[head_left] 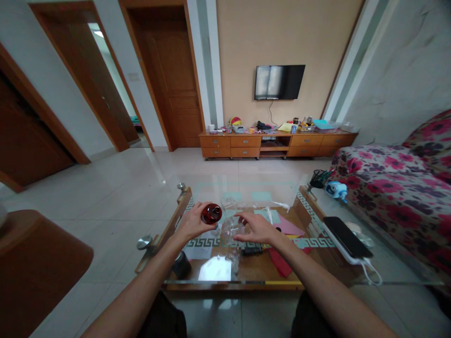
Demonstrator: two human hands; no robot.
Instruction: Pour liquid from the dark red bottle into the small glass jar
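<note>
Glass forms the largest surface in view: a clear-topped coffee table (246, 195) with a wooden frame fills the lower centre of the frame, papers and small items visible beneath the pane. On its right edge, lower right of centre, a dark phone (347, 236) lies on a white power bank. Both forearms enter from the bottom edge. The right hand (257, 227), centre frame, hovers palm-down with fingers loosely spread over a clear, crinkled transparent object (230, 230) that stands on the glass; whether the fingertips touch it cannot be told, and nothing is clasped. The left hand (193, 221), just left of centre, is curled around a small dark red bottle (211, 213), held tilted with its round end toward the camera, above the table's left part. Judgement on handling: the bottle looks small, rigid and light, with a glossy surface, so likely slippery and breakable if glass; a wrap-around grip on the body, as now, seems safest. The clear object appears thin-walled and easily tipped or crushed; hold low, gently, by its sides.
</note>
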